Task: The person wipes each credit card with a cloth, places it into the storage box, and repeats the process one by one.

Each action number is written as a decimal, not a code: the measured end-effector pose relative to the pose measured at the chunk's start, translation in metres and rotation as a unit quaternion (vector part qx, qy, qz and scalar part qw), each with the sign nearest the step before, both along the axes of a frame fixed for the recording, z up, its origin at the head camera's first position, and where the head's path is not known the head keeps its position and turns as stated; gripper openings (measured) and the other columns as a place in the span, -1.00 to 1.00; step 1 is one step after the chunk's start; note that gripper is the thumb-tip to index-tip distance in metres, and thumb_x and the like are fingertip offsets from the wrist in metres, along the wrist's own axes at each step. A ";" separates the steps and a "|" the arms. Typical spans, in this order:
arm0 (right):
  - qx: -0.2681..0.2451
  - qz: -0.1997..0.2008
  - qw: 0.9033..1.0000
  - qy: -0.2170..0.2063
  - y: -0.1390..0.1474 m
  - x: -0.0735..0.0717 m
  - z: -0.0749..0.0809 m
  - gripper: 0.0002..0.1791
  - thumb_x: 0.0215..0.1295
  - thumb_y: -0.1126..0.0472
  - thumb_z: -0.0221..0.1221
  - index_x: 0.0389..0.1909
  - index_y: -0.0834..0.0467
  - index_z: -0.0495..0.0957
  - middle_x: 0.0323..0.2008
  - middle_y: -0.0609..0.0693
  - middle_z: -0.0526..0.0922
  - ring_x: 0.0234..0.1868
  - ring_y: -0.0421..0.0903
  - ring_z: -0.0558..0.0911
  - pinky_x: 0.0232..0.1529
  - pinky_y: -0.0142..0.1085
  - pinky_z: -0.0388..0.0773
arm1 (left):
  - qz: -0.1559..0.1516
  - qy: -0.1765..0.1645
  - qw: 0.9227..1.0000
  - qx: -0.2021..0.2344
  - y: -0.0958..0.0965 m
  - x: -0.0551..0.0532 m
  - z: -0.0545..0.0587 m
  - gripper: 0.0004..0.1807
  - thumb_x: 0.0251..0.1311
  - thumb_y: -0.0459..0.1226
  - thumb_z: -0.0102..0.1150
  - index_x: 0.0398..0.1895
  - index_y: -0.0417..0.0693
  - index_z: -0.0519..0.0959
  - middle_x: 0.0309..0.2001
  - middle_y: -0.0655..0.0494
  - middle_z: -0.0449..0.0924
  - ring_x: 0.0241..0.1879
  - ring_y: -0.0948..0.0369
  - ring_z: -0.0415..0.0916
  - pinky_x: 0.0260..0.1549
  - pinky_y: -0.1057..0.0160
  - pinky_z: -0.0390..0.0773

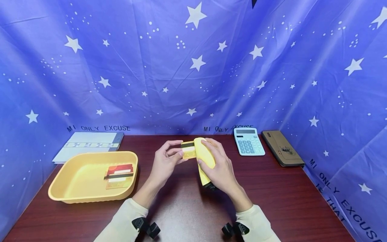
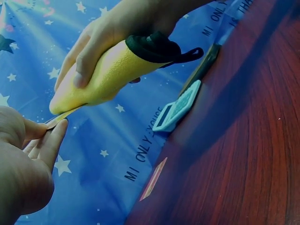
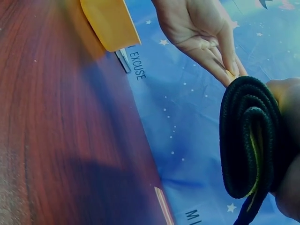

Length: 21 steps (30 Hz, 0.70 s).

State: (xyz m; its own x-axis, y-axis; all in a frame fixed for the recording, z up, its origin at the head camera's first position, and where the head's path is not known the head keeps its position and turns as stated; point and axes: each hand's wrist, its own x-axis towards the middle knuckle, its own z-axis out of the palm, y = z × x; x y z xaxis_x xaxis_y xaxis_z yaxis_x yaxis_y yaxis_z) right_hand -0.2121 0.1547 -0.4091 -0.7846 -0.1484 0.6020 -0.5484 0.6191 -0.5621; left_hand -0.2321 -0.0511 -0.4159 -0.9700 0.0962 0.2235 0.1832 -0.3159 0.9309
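Note:
My left hand [image 1: 164,163] pinches the left end of a yellow bank card [image 1: 188,154] with a dark magnetic stripe. The card's right end is covered by a folded yellow cloth [image 1: 205,156], which my right hand [image 1: 220,168] grips from above. In the right wrist view the end of the cloth [image 3: 247,136] shows a dark lining rolled in several layers. A dark loop [image 2: 190,56] hangs from that end in the left wrist view. Both hands are held above the table.
A yellow plastic basin [image 1: 75,168] stands at the left, with a red card [image 1: 125,167] and a yellowish card [image 1: 116,185] inside. Behind it lies a white notebook [image 1: 87,138]. A light blue calculator [image 1: 249,143] and brown wallet [image 1: 282,148] are at back right. A striped flat piece [image 2: 153,179] lies on the table.

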 end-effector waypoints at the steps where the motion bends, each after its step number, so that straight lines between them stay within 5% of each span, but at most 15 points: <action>1: 0.002 0.004 1.000 0.000 -0.001 0.000 0.000 -0.25 0.14 0.17 0.44 0.41 -0.12 0.49 0.40 -0.11 0.48 0.14 -0.04 0.64 -0.12 -0.14 0.66 | -0.001 0.001 1.000 -0.002 0.000 0.000 0.000 -0.58 0.32 -0.63 0.12 0.23 -0.36 0.48 -0.07 -0.52 0.65 -0.18 0.21 0.77 -0.05 0.08 0.81; 12: 0.002 0.022 1.000 0.006 -0.006 0.003 -0.003 -0.24 0.13 0.19 0.45 0.41 -0.12 0.49 0.39 -0.11 0.48 0.11 -0.06 0.65 -0.13 -0.20 0.65 | -0.007 0.004 1.000 -0.013 0.002 0.003 0.001 -0.58 0.32 -0.59 0.17 0.23 -0.32 0.50 -0.06 -0.47 0.69 -0.17 0.21 0.78 -0.01 0.00 0.79; 17: 0.011 0.042 0.999 0.012 -0.010 0.005 -0.003 -0.24 0.13 0.19 0.45 0.41 -0.10 0.49 0.38 -0.07 0.49 0.35 -0.01 0.56 0.18 -0.04 0.67 | -0.017 0.005 1.000 -0.017 0.003 0.004 0.001 -0.57 0.33 -0.58 0.17 0.25 -0.33 0.48 -0.05 -0.45 0.70 -0.16 0.23 0.78 0.00 0.04 0.79; 21: 0.017 0.050 0.998 0.018 -0.014 0.007 -0.003 -0.24 0.13 0.19 0.45 0.41 -0.09 0.48 0.39 -0.06 0.49 0.46 0.01 0.47 0.23 0.02 0.65 | -0.020 0.007 1.000 -0.021 0.004 0.005 0.000 -0.57 0.33 -0.58 0.16 0.26 -0.33 0.48 -0.05 -0.43 0.70 -0.16 0.23 0.78 -0.02 0.11 0.80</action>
State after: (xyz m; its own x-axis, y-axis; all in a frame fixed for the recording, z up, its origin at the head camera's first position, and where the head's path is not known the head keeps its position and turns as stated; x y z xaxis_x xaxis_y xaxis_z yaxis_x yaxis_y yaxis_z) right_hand -0.2048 0.1410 -0.4125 -0.7435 -0.2450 0.6222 -0.6270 0.5790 -0.5212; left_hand -0.2273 -0.0475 -0.4155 -0.9622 0.1441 0.2309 0.1836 -0.2830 0.9414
